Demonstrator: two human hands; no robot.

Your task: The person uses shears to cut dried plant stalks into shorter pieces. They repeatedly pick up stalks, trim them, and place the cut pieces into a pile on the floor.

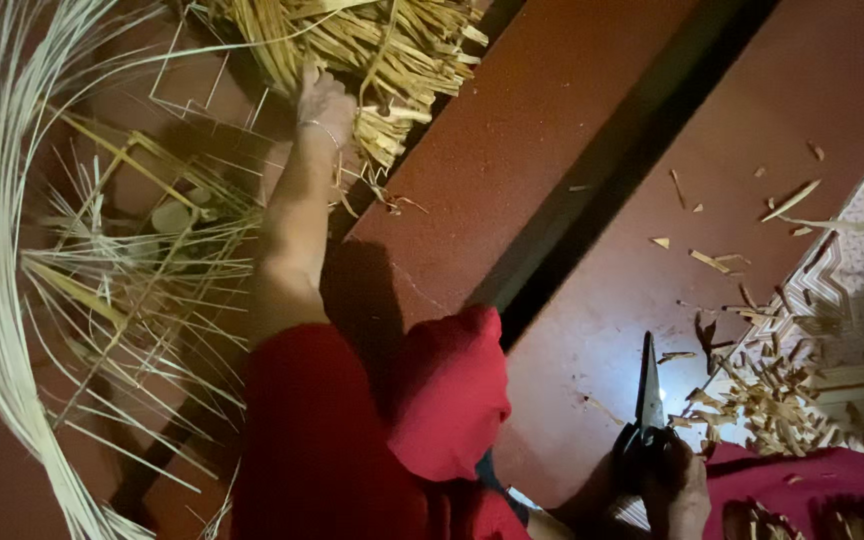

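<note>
Gripping scissors [649,390], right hand [674,482] rests low; left hand [324,100] reaches into straw bundle [372,50].

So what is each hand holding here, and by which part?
The right hand grips scissors by the handles, blades pointing up. The left hand reaches into a bundle of cane strips; whether it grips them cannot be told.

Left hand [324,100]: stretched far from the body, resting against the bundle of cut straw [372,50] at the floor step's [512,140] edge. Left of that arm: loose long strips [2,300], fanned and arching. Right hand [674,480]: close to the body, gripping scissors [649,385], blades pointing away. Right of the scissors: a heap of short offcuts [772,395]; more scattered beyond on the floor [592,340].
</note>
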